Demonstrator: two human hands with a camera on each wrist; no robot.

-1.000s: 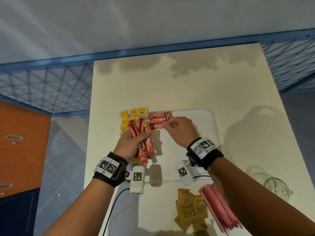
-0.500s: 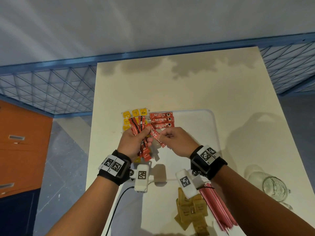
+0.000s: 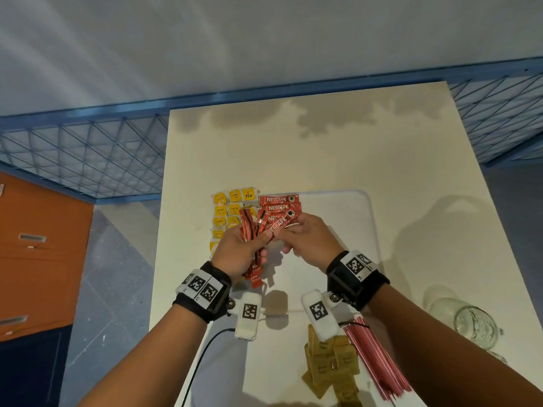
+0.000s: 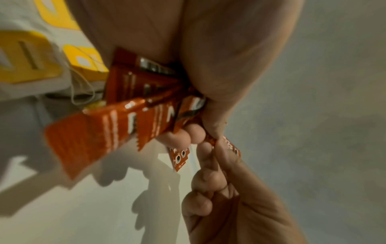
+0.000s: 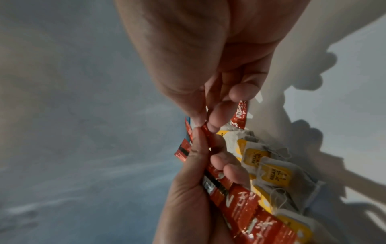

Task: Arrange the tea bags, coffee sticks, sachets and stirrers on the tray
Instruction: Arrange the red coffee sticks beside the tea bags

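Observation:
Over the left part of the white tray (image 3: 365, 224), my left hand (image 3: 258, 242) grips a bundle of red coffee sticks (image 3: 249, 227), which shows as a fan (image 4: 117, 125) in the left wrist view. My right hand (image 3: 286, 233) pinches one red coffee stick (image 3: 280, 223) right beside the bundle, thumb and fingers (image 5: 217, 115) on its end. Three coffee sticks (image 3: 279, 202) lie in a row on the tray just beyond the hands. Yellow-tagged tea bags (image 3: 232, 201) lie in rows at the tray's left edge and also show under the hands (image 5: 275, 175).
Brown sachets (image 3: 329, 365) lie in a loose heap near the table's front edge, with a sheaf of red stirrers (image 3: 373, 359) to their right. A glass jar (image 3: 473, 324) lies at the right. A blue mesh railing (image 3: 88, 160) borders the table's far and left sides.
My right hand left the laid row, came back to the bundle and drew out one stick, which it now holds tilted up toward the row. The left hand kept the bundle.

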